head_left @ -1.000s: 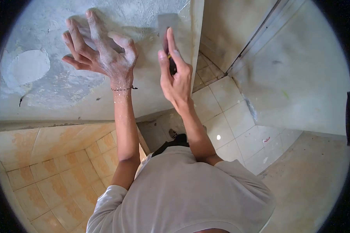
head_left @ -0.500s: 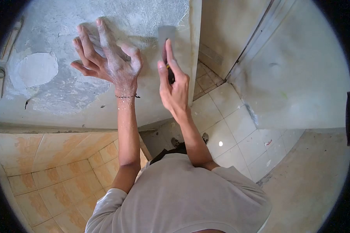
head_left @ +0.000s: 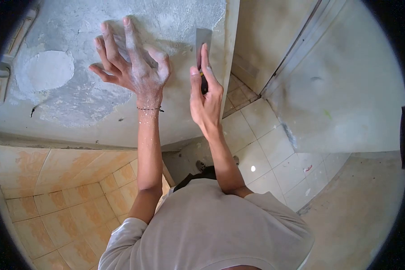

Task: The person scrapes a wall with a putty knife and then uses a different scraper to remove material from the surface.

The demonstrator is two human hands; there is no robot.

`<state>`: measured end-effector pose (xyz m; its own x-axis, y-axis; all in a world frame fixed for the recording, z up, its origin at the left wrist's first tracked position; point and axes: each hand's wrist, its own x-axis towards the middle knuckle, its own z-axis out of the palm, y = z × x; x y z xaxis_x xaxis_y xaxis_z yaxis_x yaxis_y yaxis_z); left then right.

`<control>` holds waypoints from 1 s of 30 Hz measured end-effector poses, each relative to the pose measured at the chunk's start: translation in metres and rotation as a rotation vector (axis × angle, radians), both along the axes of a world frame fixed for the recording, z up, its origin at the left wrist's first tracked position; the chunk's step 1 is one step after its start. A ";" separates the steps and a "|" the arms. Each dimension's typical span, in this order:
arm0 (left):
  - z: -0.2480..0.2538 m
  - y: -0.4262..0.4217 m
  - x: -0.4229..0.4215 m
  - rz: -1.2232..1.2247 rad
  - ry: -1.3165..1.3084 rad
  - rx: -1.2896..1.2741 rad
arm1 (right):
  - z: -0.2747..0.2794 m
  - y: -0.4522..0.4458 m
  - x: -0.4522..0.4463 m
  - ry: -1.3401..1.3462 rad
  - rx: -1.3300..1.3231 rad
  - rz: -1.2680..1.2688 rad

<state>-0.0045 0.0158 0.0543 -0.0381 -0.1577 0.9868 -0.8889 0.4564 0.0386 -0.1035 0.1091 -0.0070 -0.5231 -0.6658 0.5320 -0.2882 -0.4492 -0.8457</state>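
A scraper [head_left: 204, 38] stands upright in the upper middle of the frame, its flat grey blade pointing to the top and its dark handle, with a bit of yellow, running down into the right hand [head_left: 207, 96]. The blade is plain and dull, and lies over the wall [head_left: 177, 114] near its right-hand edge; whether it touches the surface cannot be told. The right hand is partly closed around the handle, a finger laid straight along the blade and the thumb beside it; these digits and the palm hide most of the handle. The left hand [head_left: 141, 74], dusted white, is spread with bent fingers over the wall at upper left of centre. A greyish shape shows between its fingers, too shaded to tell whether it is a held object or shadow. The wall is mottled grey and rough above, smoother and paler below, with a rounded white patch [head_left: 51, 70] at upper left. A pale fitting [head_left: 0, 84] at the far left is cut off by the dark rim of the lens. Low in the middle, the shirt [head_left: 211, 220] and dark clothing partly cover the shoes [head_left: 200, 165] on the floor.
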 end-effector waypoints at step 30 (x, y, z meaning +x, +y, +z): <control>-0.005 0.001 0.002 0.073 -0.004 0.037 | 0.020 -0.018 -0.043 -0.142 0.031 0.083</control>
